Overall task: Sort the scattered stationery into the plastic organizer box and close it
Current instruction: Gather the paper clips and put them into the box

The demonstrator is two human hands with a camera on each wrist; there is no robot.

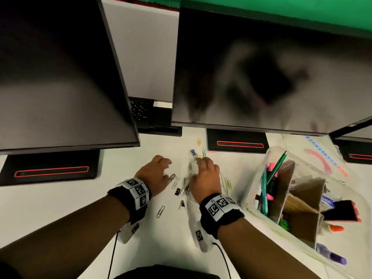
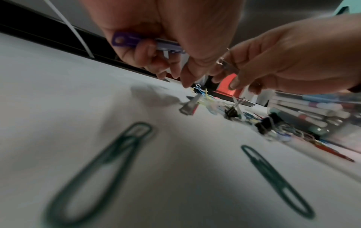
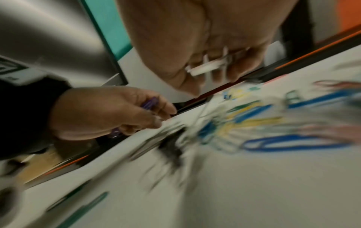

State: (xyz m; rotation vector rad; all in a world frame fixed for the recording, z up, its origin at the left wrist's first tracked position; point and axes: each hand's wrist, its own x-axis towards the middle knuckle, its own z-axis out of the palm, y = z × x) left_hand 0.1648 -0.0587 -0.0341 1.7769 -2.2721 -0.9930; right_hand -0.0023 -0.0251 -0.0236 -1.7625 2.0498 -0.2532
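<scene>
Head view: the organizer box (image 1: 267,158) sits open at lower right, nearer the right hand (image 1: 205,176), whose curled fingers pick at paper clips (image 1: 194,154) just above it, centre frame. Left wrist view: the left hand (image 2: 156,30) clasps a purple clip (image 2: 125,40). Right wrist view: the right hand's fingers pinch a white item (image 3: 207,67).

White desk (image 1: 60,208) carrying two large dark monitors, left (image 1: 56,73) and right (image 1: 261,73), on black bases with red-outlined slots (image 1: 51,171), a black keypad (image 1: 141,109) between them, a pale partition panel (image 1: 145,53) behind, green surface (image 1: 281,9) above, lighting dim.
</scene>
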